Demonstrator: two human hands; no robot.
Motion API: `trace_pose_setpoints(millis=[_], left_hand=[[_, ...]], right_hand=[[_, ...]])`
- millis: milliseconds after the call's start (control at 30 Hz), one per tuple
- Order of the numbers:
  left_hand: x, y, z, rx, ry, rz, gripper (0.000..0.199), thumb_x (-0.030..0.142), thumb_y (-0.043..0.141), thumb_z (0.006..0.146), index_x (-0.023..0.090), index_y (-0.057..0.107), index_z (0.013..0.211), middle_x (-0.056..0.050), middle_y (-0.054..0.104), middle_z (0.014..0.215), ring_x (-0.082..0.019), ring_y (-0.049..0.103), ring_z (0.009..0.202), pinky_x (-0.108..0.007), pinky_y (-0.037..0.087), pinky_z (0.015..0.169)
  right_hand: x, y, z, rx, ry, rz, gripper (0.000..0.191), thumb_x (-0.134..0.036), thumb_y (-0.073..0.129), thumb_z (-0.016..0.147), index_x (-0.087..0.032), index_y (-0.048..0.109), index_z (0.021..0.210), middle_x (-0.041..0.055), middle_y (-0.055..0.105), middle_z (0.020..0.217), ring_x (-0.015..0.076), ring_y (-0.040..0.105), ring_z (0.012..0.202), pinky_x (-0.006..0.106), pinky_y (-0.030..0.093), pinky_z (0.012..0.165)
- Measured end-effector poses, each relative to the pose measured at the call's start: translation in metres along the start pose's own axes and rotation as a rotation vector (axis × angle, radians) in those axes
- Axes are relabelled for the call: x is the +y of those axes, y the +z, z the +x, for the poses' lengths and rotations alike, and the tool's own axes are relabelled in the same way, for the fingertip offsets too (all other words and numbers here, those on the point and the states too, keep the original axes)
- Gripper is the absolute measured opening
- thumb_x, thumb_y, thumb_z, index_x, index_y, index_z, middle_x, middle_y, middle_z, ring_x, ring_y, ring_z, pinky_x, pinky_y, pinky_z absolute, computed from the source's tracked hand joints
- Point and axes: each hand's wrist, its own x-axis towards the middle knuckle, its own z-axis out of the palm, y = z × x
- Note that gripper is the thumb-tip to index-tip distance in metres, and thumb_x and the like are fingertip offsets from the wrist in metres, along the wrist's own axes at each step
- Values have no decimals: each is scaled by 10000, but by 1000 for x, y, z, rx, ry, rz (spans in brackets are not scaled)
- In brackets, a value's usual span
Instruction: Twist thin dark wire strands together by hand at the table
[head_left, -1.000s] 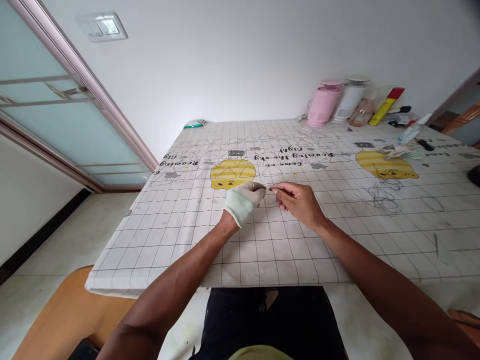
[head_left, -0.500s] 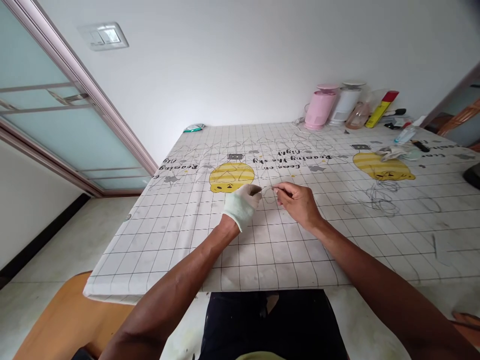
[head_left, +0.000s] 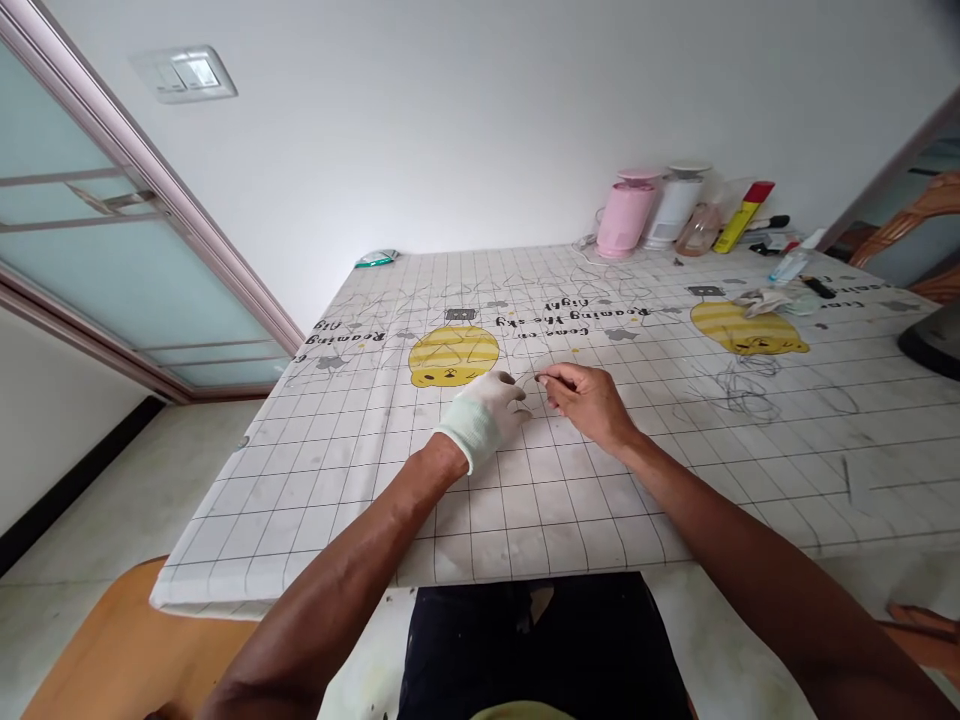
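Note:
My left hand (head_left: 491, 408), in a white glove with a pale green cuff, is over the checked tablecloth (head_left: 337, 480), its thumb and fingers parted. Close on its right, my bare right hand (head_left: 589, 400) pinches the end of a thin wire (head_left: 526, 378). The wire curves between the two hands; whether the glove touches it is too small to tell. A tangle of thin grey wire (head_left: 742, 390) lies on the cloth to the right, and more thin loops spread along the back of the table.
At the back right stand a pink device (head_left: 626, 215), a white device (head_left: 675, 210), a bottle (head_left: 699, 230) and a yellow-red box (head_left: 744, 217). A clear bottle (head_left: 796, 258) and a crumpled glove (head_left: 765, 300) lie nearer. A green packet (head_left: 376, 258) is at the back left corner.
The gloved left hand's fingers have spread apart from their earlier pinch near the wire. The right hand keeps its pinch. The whole view has shifted slightly, moving the table leftward.

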Motion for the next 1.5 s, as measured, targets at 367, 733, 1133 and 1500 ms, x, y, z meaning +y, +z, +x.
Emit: trace_pose_setpoints(millis=[367, 733, 1133, 1500], left_hand=[[0, 0, -4, 30, -170, 185, 404, 551, 581, 993, 217, 806, 969, -115, 740, 993, -285, 692, 936, -354, 486, 769], [6, 11, -11, 97, -191, 203, 410, 531, 558, 1007, 208, 795, 1093, -131, 752, 1034, -321, 703, 973, -395, 496, 791], [-11, -6, -10, 490, -82, -82, 393, 370, 653, 983, 238, 671, 1353, -72, 706, 1334, -244, 678, 1153, -346, 524, 997], [-12, -18, -8, 688, -15, 91, 407, 279, 725, 910, 207, 674, 1308, -133, 676, 1375, -308, 635, 1202, -447, 512, 999]], right_hand=[[-4, 8, -4, 109, 117, 221, 341, -527, 712, 890, -192, 762, 932, 13, 626, 615, 134, 520, 467, 258, 401, 392], [-5, 10, -7, 198, 23, 92, 282, -473, 642, 957, -208, 728, 914, -4, 619, 620, 148, 561, 515, 272, 453, 481], [-1, 3, -7, 129, -111, -87, 240, -383, 603, 983, -206, 764, 967, -1, 644, 636, 154, 606, 568, 271, 472, 539], [-5, 11, -9, 155, -202, -156, 206, -325, 595, 993, -215, 765, 958, -16, 634, 625, 136, 553, 536, 269, 436, 529]])
